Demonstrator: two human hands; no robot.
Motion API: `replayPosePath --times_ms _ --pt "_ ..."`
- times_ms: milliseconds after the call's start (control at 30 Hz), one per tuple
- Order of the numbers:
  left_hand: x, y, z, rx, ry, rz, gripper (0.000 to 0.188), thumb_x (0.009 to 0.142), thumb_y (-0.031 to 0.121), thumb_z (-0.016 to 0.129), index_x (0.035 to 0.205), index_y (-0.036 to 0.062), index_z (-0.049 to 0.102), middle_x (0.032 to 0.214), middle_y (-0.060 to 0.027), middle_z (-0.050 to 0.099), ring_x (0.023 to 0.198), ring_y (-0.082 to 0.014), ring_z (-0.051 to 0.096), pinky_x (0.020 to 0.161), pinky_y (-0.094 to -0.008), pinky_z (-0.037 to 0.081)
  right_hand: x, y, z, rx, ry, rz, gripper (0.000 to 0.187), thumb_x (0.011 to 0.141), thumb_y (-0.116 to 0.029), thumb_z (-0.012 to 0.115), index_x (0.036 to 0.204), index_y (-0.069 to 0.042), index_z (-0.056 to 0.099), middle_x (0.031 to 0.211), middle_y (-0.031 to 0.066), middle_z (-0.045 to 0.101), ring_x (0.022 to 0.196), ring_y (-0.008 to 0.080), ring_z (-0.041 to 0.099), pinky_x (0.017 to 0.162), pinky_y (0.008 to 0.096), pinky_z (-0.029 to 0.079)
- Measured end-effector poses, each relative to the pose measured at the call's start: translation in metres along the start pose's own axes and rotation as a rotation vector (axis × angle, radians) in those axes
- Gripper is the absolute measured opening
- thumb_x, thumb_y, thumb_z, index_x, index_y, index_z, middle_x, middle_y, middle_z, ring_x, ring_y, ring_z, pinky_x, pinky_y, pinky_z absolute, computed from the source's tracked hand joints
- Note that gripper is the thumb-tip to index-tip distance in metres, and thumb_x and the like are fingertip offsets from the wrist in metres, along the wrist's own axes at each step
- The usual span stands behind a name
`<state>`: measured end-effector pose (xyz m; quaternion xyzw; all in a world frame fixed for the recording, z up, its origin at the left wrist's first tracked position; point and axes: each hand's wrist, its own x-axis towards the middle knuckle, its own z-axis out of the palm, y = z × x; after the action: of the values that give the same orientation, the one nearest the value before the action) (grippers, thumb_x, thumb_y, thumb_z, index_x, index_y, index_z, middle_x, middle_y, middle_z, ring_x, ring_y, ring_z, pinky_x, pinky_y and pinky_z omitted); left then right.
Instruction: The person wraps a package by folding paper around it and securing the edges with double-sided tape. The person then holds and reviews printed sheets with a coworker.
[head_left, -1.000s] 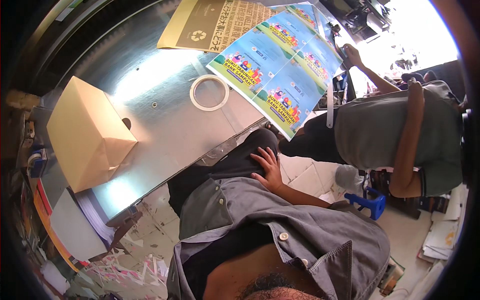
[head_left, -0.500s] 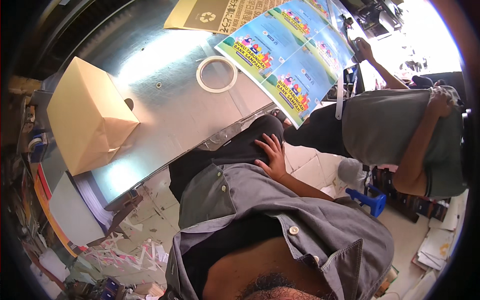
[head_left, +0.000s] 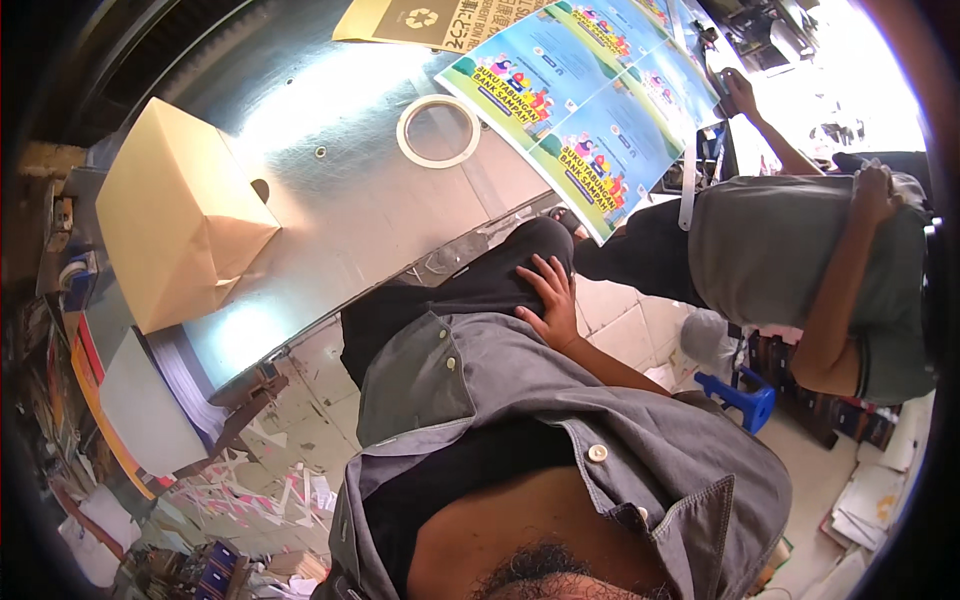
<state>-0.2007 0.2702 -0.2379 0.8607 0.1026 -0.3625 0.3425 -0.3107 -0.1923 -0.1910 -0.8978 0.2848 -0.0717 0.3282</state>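
Note:
My right hand (head_left: 549, 303) lies flat on my thigh in dark trousers, its fingers spread and holding nothing. My left hand does not show. Past the thigh is the metal table (head_left: 370, 215). On it a roll of tape (head_left: 437, 163) lies flat, close to colourful printed sheets (head_left: 555, 85) whose corner hangs over the table's edge. A tan paper bag (head_left: 165, 220) stands at the table's left, its near end creased.
A brown printed paper bag (head_left: 400, 22) lies at the far edge. To the right stands a co-worker (head_left: 770, 235), one hand on a dark device. A blue plastic object (head_left: 740, 400) is behind my right arm. Paper scraps (head_left: 265, 490) litter the floor at the left.
The view has shifted slightly, so the table things sit a little higher in it. My right hand stays spread on my thigh.

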Motion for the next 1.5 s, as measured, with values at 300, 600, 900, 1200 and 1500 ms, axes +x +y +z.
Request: replayPosePath --times_ms 300,600,900,1200,1500 --pt "-0.018 -0.055 -0.028 0.131 0.020 -0.034 0.028 0.101 0.026 0.075 0.089 0.0036 0.063 0.067 0.0001 0.054 0.064 -0.0088 0.046 0.057 -0.0320 0.039 0.005 -0.005 -0.004 0.032 0.028 0.011 0.071 0.086 -0.054 0.076 0.149 -0.025 0.062 0.168 0.0093 0.043 0.159 0.0408 0.028 0.122 0.0721 0.017" --pt "0.023 0.129 -0.080 -0.003 0.265 0.499 0.030 0.103 0.023 0.071 0.085 0.0004 0.063 0.067 -0.0009 0.053 0.065 -0.0091 0.047 0.059 -0.0311 0.040 0.058 0.021 -0.057 1.366 0.476 0.307 0.069 0.112 -0.064 0.038 0.144 -0.006 0.056 0.133 0.0097 0.071 0.115 0.0223 0.071 0.096 0.0358 0.054" --pt "-0.021 0.352 -0.014 -0.020 -0.104 1.302 0.013 0.096 0.017 0.078 0.095 0.0046 0.074 0.081 -0.0054 0.068 0.064 -0.0151 0.059 0.059 -0.0295 0.045 0.122 -0.019 -0.139 1.652 0.516 0.239 0.034 0.103 -0.007 0.061 0.137 0.001 0.058 0.122 0.0167 0.073 0.104 0.0266 0.075 0.094 0.0453 0.060" --pt "-0.013 0.402 0.005 -0.389 -0.671 0.916 0.049 0.105 0.026 0.071 0.146 0.0030 0.056 0.123 -0.0104 0.071 0.103 -0.0160 0.068 0.090 -0.0279 0.053 0.126 -0.094 -0.142 1.864 0.459 0.027 0.041 0.096 0.005 0.061 0.137 0.000 0.054 0.126 0.0159 0.070 0.111 0.0275 0.074 0.091 0.0451 0.065" --pt "-0.015 0.438 0.042 -0.728 -0.783 0.659 0.054 0.113 0.022 0.047 0.160 0.0002 0.034 0.150 -0.0179 0.057 0.135 -0.0311 0.060 0.114 -0.0468 0.048 0.092 -0.151 -0.067 1.771 0.095 0.259 0.038 0.099 -0.005 0.069 0.136 -0.005 0.059 0.127 0.0112 0.072 0.112 0.0258 0.074 0.089 0.0447 0.065"
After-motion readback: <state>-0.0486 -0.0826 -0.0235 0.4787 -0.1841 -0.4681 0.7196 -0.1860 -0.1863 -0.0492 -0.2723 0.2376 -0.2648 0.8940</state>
